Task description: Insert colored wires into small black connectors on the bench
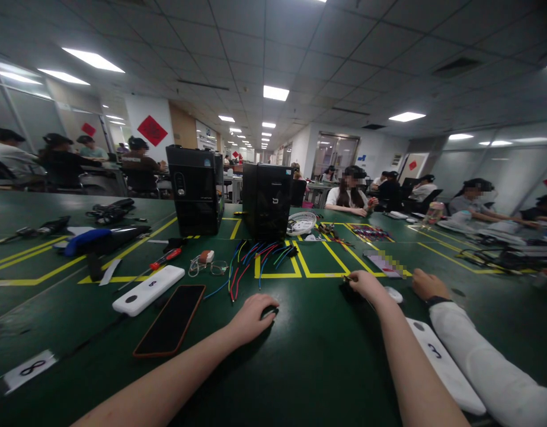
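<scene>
My left hand [252, 318] rests on the green table [317, 356], its fingers curled down over a small dark spot that I cannot make out. A black phone in an orange case [170, 320] lies just left of it. Further right, my right hand [365, 284] is closed in a pinch on a small dark part [345, 280] at the yellow floor-tape line. A bundle of coloured wires [255, 256] lies beyond both hands.
A co-worker's white-sleeved arm and hand [428, 284] lie to my right, beside a white pack marked 3 [442, 363]. A white pack marked 8 [147, 289], a red-handled screwdriver [166, 258], glasses [207, 267], two black computer towers [268, 201], and a white basket [302, 223] stand ahead. Several people sit at other tables.
</scene>
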Demonstrator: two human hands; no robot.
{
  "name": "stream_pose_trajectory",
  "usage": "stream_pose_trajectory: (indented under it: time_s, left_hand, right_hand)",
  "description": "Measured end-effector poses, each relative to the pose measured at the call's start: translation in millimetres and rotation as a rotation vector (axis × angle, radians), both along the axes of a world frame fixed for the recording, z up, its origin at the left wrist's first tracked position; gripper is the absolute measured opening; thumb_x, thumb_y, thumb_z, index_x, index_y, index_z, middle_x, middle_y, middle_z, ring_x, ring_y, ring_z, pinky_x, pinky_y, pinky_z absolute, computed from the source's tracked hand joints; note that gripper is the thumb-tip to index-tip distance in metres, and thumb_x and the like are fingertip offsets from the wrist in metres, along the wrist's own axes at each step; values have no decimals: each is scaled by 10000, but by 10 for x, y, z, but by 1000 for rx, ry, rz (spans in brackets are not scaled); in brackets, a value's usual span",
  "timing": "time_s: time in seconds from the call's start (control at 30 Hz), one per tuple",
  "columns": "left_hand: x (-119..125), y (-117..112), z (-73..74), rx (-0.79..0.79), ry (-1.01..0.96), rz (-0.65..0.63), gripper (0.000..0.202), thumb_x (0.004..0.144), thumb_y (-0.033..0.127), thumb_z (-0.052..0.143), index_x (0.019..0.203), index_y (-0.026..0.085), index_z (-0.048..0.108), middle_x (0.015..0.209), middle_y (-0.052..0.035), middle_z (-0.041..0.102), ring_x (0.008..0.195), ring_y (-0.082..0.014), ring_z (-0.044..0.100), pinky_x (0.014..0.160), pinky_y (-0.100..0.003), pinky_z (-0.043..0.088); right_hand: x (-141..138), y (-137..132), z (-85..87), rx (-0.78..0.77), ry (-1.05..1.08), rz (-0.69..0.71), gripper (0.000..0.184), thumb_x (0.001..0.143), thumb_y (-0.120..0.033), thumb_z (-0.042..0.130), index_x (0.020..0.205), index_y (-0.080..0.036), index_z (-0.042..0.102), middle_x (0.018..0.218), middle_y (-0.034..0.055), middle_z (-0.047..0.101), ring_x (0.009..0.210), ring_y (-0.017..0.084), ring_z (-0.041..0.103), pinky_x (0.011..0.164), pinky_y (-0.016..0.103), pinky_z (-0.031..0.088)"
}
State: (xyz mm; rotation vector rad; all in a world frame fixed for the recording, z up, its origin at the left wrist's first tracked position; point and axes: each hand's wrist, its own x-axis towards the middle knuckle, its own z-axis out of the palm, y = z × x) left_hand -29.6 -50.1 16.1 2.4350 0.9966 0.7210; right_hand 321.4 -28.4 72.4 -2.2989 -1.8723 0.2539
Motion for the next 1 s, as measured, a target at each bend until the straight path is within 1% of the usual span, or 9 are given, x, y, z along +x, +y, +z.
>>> stream_pose_trajectory:
  time_s: [0.13,0.3,0.4,0.5,0.63,0.7,0.77,0.87,1.0]
  left_hand:
    - [-1,-8,17,-6,3,-1,224,829,235,505,1041,242,578,1040,-21,604,1022,-189,510,920,-328,366]
    - [2,1,3,-2,3,1,215,822,241,507,1022,232,586,1042,-32,602,1025,-196,509,927,-330,358]
    - [4,13,-17,9,-2,-4,215,820,240,507,1019,233,587,1029,-29,605,1014,-193,514,918,-325,362]
    - [3,21,-28,10,-2,-7,211,819,239,508,1014,236,589,1028,-25,605,1012,-191,515,915,-323,362]
    - [2,25,-29,4,2,-6,211,820,233,508,1014,234,589,1032,-26,603,1012,-191,513,919,-326,358]
    - [4,25,-30,0,4,-3,214,819,230,508,1017,232,588,1041,-29,601,1016,-194,509,922,-331,356]
    - [7,25,-31,-1,5,-2,214,820,229,505,1017,230,589,1042,-31,601,1018,-197,507,923,-336,357]
    - [8,23,-31,4,3,-3,206,820,227,503,1007,231,590,1032,-29,603,1013,-196,509,919,-335,359]
    - [2,13,-23,8,-1,-7,203,821,224,504,1005,236,588,1028,-24,602,1011,-191,511,917,-328,358]
  right_hand:
    - [8,21,-15,-24,-11,-8,259,720,-104,488,907,-123,667,764,72,672,649,122,595,544,178,364]
    - [8,42,-54,-207,132,-27,232,807,-141,441,929,-123,636,665,52,658,523,90,579,500,160,379]
    - [-9,31,-57,-249,126,-17,210,813,-149,441,892,-124,634,630,45,653,486,86,566,494,161,383]
    - [11,-1,-18,-190,124,-21,230,821,-164,424,918,-121,628,669,53,664,505,90,575,502,165,387]
    - [110,-64,74,-4,126,-149,392,818,-180,427,1200,-129,498,709,60,667,535,106,584,514,178,393]
    - [157,-101,111,14,150,-182,476,795,-162,450,1270,-131,428,681,50,658,532,110,579,510,180,388]
    - [180,-135,132,-50,175,-154,451,769,-143,469,1220,-129,486,651,40,644,517,106,564,498,180,375]
    - [175,-160,138,-145,150,-64,337,730,-119,482,1037,-129,623,621,34,631,510,104,547,488,187,352]
    - [161,-143,127,-154,93,-48,317,703,-103,482,957,-141,667,640,34,643,560,114,564,511,195,346]
